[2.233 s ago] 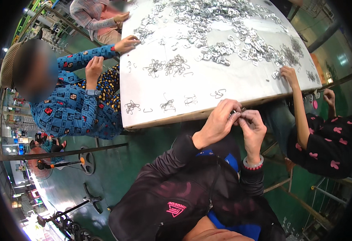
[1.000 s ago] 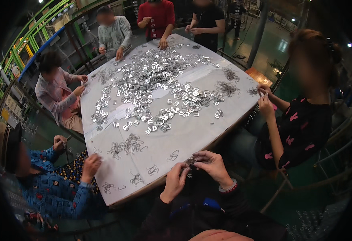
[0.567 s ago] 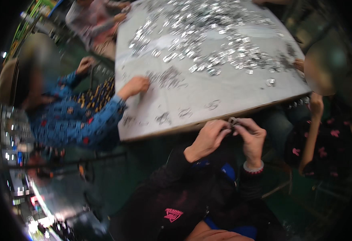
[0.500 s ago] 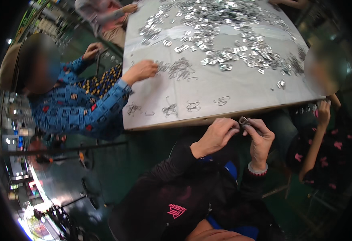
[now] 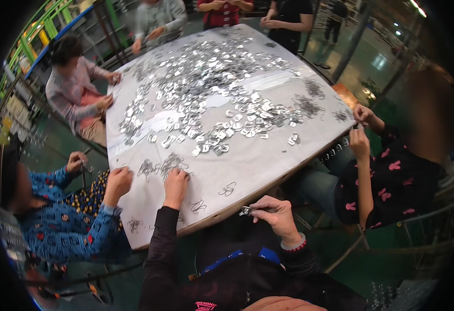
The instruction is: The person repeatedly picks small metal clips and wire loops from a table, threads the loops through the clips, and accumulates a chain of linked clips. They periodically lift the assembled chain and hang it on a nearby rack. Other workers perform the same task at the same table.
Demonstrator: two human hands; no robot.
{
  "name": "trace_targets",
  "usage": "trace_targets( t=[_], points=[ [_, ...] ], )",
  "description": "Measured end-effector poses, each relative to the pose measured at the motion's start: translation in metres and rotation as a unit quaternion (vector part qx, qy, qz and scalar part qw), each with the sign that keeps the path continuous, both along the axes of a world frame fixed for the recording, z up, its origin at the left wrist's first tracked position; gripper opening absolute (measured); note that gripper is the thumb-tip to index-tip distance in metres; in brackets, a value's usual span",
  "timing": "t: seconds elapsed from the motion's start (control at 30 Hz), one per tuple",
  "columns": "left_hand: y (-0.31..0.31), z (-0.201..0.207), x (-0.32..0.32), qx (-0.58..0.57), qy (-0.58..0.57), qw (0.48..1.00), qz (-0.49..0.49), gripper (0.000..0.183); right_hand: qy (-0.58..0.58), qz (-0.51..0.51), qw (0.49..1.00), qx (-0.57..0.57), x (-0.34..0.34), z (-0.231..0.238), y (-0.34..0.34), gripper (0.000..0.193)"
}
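The right hand (image 5: 278,213) pinches a small, shiny silver metal piece (image 5: 245,211) between thumb and fingers, near the front edge of the broad white-covered table (image 5: 258,168). The left hand (image 5: 175,187) reaches forward, fingers bent down at a tangled pile of thin, dark grey bent-wire hooks (image 5: 171,161); whether its fingertips grip one, I cannot tell. Between the hands lies a small cluster of similar wire hooks (image 5: 227,188). Farther out, flat silver metal buckles (image 5: 206,78) spread across the tabletop. A co-worker in a blue patterned top (image 5: 66,230) sits at left, another in a black top with pink shapes (image 5: 374,181) at right.
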State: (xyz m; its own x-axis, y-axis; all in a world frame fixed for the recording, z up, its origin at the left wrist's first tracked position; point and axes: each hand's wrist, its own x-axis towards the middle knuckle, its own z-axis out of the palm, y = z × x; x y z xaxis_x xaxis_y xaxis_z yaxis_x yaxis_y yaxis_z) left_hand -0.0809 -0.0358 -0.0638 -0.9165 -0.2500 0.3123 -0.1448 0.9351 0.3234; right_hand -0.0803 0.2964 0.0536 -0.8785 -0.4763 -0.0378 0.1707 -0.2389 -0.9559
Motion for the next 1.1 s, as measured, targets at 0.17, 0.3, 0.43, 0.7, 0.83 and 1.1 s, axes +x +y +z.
trace_targets(
  t=[0.17,0.3,0.43,0.7,0.83,1.1],
  points=[
    [0.017,-0.006,0.008,0.019,-0.035,0.999,0.019,0.015,-0.007,0.01,1.0,-0.009,0.004,-0.004,0.008,0.018],
    [0.013,-0.005,0.005,0.053,0.012,0.998,0.04,0.015,0.003,0.017,1.0,-0.002,0.008,-0.002,0.011,0.018],
    [0.0,-0.007,0.001,0.014,-0.045,0.998,0.039,0.017,0.017,0.02,1.0,-0.012,0.013,0.001,0.016,0.016],
    [0.02,0.009,0.01,0.094,-0.001,0.995,-0.018,0.01,0.017,0.007,1.0,-0.005,0.022,-0.001,0.021,0.015],
    [0.068,0.048,0.027,0.225,0.093,0.966,-0.089,0.009,-0.005,0.004,1.0,0.022,0.023,-0.005,0.019,0.017],
    [0.169,0.107,0.078,0.545,0.083,0.819,-0.161,0.008,-0.019,-0.049,0.998,0.024,0.025,-0.013,0.008,0.016]
  ],
)
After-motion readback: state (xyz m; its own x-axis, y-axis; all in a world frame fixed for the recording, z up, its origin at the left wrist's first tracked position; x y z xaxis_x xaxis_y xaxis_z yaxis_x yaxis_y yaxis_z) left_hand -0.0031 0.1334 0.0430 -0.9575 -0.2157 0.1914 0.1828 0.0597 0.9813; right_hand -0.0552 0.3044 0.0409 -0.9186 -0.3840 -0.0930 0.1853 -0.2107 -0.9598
